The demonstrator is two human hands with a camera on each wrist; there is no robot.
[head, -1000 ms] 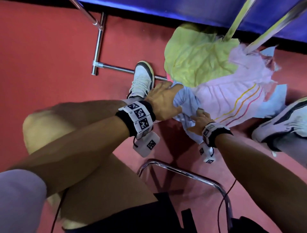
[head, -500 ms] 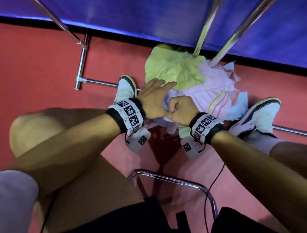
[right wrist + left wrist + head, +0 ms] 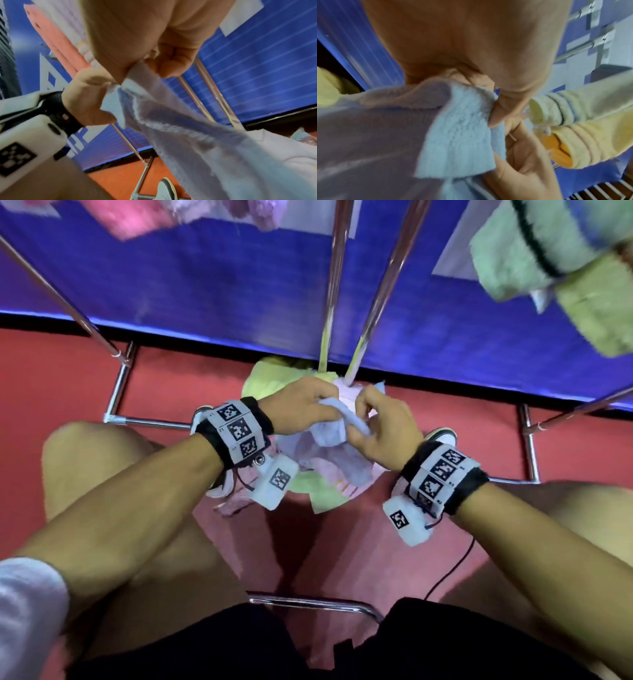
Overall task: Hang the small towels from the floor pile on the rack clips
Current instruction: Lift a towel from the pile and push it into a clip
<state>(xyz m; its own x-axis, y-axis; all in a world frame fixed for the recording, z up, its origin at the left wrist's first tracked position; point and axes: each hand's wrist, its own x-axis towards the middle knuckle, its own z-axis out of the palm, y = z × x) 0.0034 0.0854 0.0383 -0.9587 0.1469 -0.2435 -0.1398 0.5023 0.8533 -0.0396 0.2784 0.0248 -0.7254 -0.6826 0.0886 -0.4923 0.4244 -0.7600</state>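
A small light blue towel point(image 3: 331, 433) is lifted above the floor pile and held bunched between both hands. My left hand point(image 3: 320, 409) pinches its left part, thumb and fingers curled on the cloth point(image 3: 458, 128). My right hand point(image 3: 360, 424) pinches the other corner of the blue towel point(image 3: 188, 135). The right wrist view shows my right hand point(image 3: 164, 67) and my left hand point(image 3: 89, 97) close together on the towel's top edge. Beneath them on the red floor lies the pile, with a yellow-green towel point(image 3: 263, 378) and a pink striped towel point(image 3: 342, 486).
The rack's metal legs point(image 3: 380, 292) rise just behind the pile, before a blue panel point(image 3: 205, 285). Green and yellow towels point(image 3: 534, 248) hang at upper right, pink ones point(image 3: 137, 217) at upper left. A chrome chair bar point(image 3: 315, 604) and my knees flank the floor space.
Both hands have come up from the pile with the blue towel. The left hand went from lying flat on it to pinching it. The head view has tilted upward.
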